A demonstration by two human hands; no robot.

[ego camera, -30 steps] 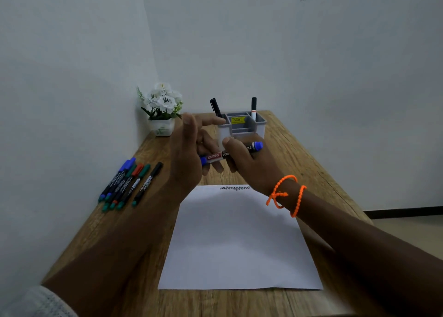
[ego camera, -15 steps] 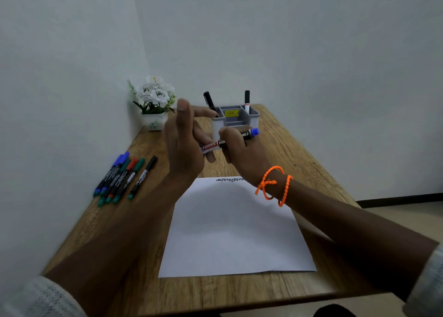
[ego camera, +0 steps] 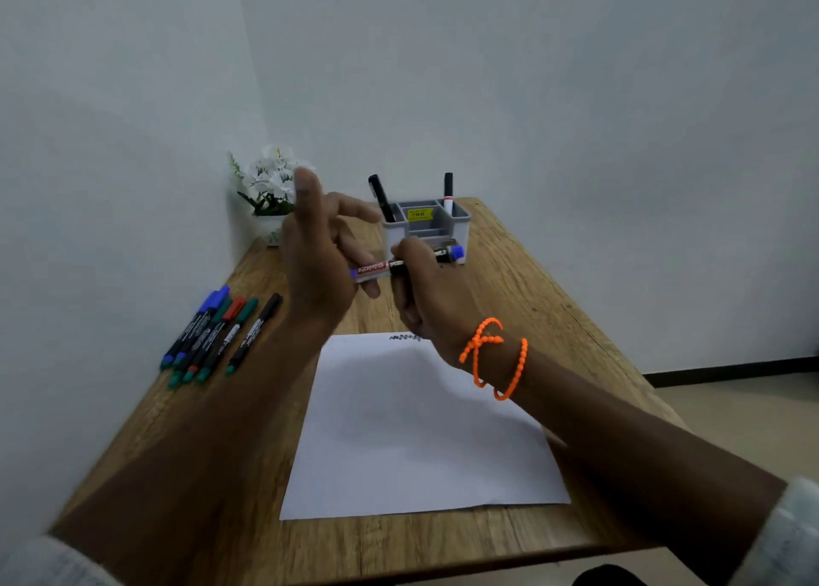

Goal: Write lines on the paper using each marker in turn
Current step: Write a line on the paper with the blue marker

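While the right hand (ego camera: 432,295) curls its fingers round the middle of a blue-capped marker (ego camera: 405,264), the barrel lies roughly level in the air, its blue end cap poking out on the far right of the grip and its red-labelled part running out to the left. At that left end the left hand (ego camera: 317,261) meets the marker: its lower fingers appear to close on the tip end, though the back of the hand hides the exact contact, while its thumb and forefinger stand straight and spread. An orange beaded bracelet (ego camera: 494,357) circles the right wrist.

Just beyond the grip, and nearly touching the marker's blue end in the view, stands a grey desk organiser (ego camera: 427,226) with a yellow sticker inside; a black marker (ego camera: 381,197) leans in its left compartment and a white pen with a black cap (ego camera: 448,193) stands upright in its right one. Below the grip and nearer the person lies the sheet of white paper (ego camera: 421,426), flat on the wooden table (ego camera: 532,293), with one short zigzag line (ego camera: 404,337) at its far edge, directly under the right hand. Well to the left of the grip, a row of thin markers (ego camera: 217,330) lies side by side on the table, with blue, green, red and black caps. Beyond the left hand, in the table's far left corner, sits a small pot of white flowers (ego camera: 268,186).
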